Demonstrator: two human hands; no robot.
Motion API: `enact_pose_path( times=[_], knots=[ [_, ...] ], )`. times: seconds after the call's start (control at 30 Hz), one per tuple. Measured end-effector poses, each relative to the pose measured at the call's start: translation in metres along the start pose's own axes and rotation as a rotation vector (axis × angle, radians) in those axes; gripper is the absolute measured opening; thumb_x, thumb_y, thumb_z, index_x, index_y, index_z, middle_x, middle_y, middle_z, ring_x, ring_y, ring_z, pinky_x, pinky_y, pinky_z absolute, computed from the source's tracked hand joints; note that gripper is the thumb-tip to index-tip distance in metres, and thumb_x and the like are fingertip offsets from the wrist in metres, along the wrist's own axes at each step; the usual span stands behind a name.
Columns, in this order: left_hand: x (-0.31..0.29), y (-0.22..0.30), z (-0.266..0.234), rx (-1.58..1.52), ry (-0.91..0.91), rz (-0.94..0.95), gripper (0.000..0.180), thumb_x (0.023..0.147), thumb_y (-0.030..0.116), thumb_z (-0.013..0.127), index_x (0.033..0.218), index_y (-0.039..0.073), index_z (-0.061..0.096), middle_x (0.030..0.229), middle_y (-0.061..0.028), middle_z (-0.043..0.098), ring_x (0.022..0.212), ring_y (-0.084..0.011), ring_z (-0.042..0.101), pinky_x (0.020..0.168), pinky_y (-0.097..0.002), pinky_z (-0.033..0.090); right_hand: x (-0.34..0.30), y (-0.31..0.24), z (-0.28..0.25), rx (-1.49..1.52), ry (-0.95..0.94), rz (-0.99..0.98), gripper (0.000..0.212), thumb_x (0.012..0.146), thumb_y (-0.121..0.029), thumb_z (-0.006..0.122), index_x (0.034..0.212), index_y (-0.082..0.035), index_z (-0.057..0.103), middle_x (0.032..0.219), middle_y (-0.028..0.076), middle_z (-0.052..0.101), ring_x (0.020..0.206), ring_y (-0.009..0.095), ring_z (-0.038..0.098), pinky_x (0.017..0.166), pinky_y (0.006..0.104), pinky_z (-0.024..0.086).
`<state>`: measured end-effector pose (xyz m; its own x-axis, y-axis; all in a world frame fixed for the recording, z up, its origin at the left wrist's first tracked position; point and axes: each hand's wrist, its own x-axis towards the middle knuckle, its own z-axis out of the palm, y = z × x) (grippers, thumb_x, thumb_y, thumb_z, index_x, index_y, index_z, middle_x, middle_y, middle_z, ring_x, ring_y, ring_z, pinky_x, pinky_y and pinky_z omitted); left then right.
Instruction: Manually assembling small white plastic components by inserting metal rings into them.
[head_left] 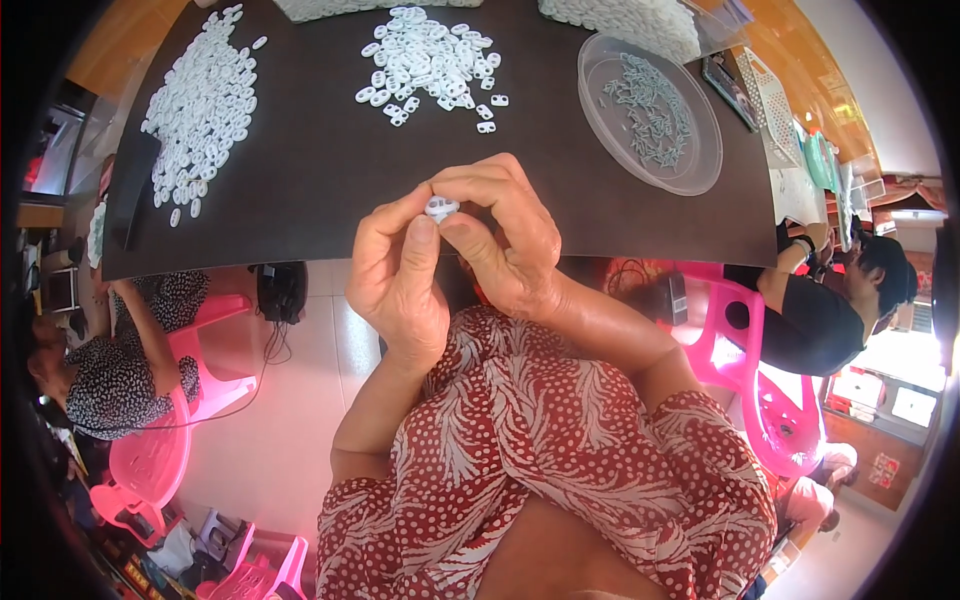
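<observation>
A small white plastic piece (441, 207) is pinched between the fingertips of both my hands, above the near edge of the dark table (320, 190). My left hand (398, 275) is closed on its left side, thumb and forefinger against it. From the right, my right hand (508, 232) grips it the same way with bent fingers. The fingertips cover part of the piece. Beyond my hands lies a heap of white two-holed pieces (425, 58), a few of them strayed toward me. Another heap of white oval pieces (205, 105) spreads over the table's left side.
On the right, a round clear plastic lid or tray (705, 165) holds many small grey-green screws (650, 110). Behind it stands a clear container of white pieces (630, 25). A phone (730, 90) lies at the right edge. Other people sit at both sides, near pink plastic chairs (150, 460).
</observation>
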<state>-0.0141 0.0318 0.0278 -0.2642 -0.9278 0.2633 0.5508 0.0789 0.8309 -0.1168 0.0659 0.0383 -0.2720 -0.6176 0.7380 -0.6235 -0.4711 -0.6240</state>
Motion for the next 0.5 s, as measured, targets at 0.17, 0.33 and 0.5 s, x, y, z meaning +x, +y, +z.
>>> enact_pose_path(
  times=[0.17,0.33,0.5],
  knots=[
    [-0.002,-0.001,-0.002,0.049,-0.060,0.032,0.020,0.092,0.004,0.052,0.109,-0.006,0.057,0.103,-0.0106,0.061,0.093,-0.0128,0.057,0.085,-0.0252,0.047,-0.008,-0.005,-0.002,0.054,-0.007,0.209,0.025,0.075,0.005,0.064,0.099,0.000,0.058,0.092,0.011,0.063,0.074,0.024,0.053,0.065,0.0323,0.046],
    [-0.007,-0.006,0.002,0.060,-0.024,0.007,0.023,0.094,0.010,0.052,0.111,-0.006,0.055,0.107,-0.0097,0.060,0.092,-0.0119,0.057,0.084,-0.0254,0.047,-0.013,0.000,0.003,-0.008,0.051,0.129,0.026,0.075,0.003,0.064,0.100,0.000,0.057,0.091,0.012,0.062,0.075,0.024,0.053,0.065,0.0326,0.045],
    [-0.010,-0.010,0.004,-0.002,-0.011,0.027,0.021,0.095,0.010,0.051,0.110,-0.004,0.055,0.101,-0.0071,0.058,0.089,-0.0096,0.055,0.080,-0.0233,0.047,-0.016,-0.003,0.008,-0.023,0.070,0.121,0.023,0.079,-0.001,0.064,0.100,0.000,0.057,0.091,0.012,0.061,0.075,0.025,0.052,0.066,0.0327,0.045]
  ],
)
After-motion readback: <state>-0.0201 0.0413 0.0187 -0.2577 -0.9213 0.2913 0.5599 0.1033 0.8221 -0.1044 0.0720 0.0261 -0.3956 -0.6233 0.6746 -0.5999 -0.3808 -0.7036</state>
